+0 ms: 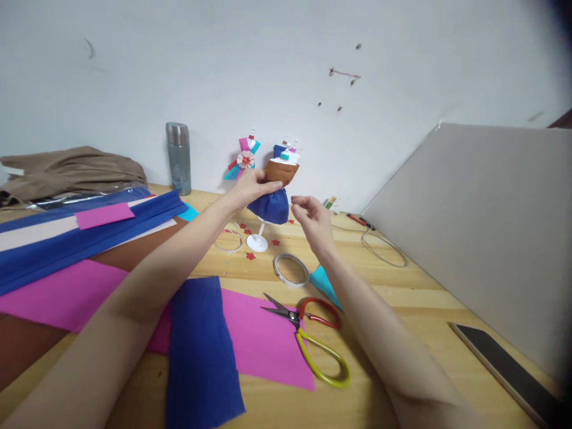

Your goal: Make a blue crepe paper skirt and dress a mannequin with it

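Note:
My left hand (254, 186) is closed around the waist of a small dress form, its thumb lying across the front. The form wears a brown paper bodice (282, 173) over a gathered blue skirt (273, 207) and stands on a white round base (257, 243). Just right of the skirt is my right hand (313, 217), fingers loosely curled and apart, nothing visible in them. Behind are another little form with pink and teal strips and a rosette (245, 159), and one in blue (279, 150), partly hidden. A roll of tape (291, 270) lies below my right hand.
Scissors (292, 319) with red and yellow handles lie partly on pink paper (263, 339), beside a blue strip (201, 351). Folded blue paper (147, 219), a bottle (178, 158) and brown cloth (71, 170) are left. A phone (500, 369) and grey panel (482, 220) stand right.

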{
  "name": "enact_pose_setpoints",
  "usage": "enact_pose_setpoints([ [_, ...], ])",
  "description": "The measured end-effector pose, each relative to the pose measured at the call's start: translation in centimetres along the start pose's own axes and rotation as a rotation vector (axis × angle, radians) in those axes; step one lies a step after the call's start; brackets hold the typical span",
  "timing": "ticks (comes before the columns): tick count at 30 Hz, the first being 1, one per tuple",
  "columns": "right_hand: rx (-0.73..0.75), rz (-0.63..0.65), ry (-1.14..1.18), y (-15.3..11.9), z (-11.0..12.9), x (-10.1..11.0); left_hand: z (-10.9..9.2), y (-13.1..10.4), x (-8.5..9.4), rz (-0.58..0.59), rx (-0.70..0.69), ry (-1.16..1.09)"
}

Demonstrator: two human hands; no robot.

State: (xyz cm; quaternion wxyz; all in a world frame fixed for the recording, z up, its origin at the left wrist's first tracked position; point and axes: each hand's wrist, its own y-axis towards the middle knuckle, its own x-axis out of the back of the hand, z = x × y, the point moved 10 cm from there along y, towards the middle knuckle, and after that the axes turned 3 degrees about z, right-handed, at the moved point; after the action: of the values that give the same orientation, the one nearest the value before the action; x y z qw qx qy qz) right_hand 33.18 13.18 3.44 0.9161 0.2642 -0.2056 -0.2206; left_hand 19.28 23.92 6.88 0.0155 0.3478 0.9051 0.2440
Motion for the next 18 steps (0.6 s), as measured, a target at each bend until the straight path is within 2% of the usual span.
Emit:
enact_pose_setpoints([
  [6, 0.062, 0.031, -0.059, 0.0, 0.6, -0.6, -0.8, -0.6, -1.1, 0.064, -0.021, -0.045],
  [11, -0.012, 0.068, -0.104, 0.4, 0.0, -0.1, -1.0, -0.7, -0.4, 0.022, 0.015, -0.023],
  [14, -0.086, 0.139, -0.145, 0.6, -0.5, 0.4, -0.8, -0.7, 0.0, -0.009, 0.033, 0.0],
  [16, -0.141, 0.279, -0.199, 0.4, -0.8, 0.2, -0.9, -0.7, 0.0, -0.012, 0.017, 0.032],
  [17, -0.165, 0.399, -0.244, 0.0, -0.9, -0.3, -1.0, -0.7, -0.1, -0.005, 0.006, 0.052],
  [18, -0.185, 0.579, -0.311, -0.8, -1.2, -1.3, -1.0, -0.7, -0.2, 0.007, -0.002, 0.071],
])
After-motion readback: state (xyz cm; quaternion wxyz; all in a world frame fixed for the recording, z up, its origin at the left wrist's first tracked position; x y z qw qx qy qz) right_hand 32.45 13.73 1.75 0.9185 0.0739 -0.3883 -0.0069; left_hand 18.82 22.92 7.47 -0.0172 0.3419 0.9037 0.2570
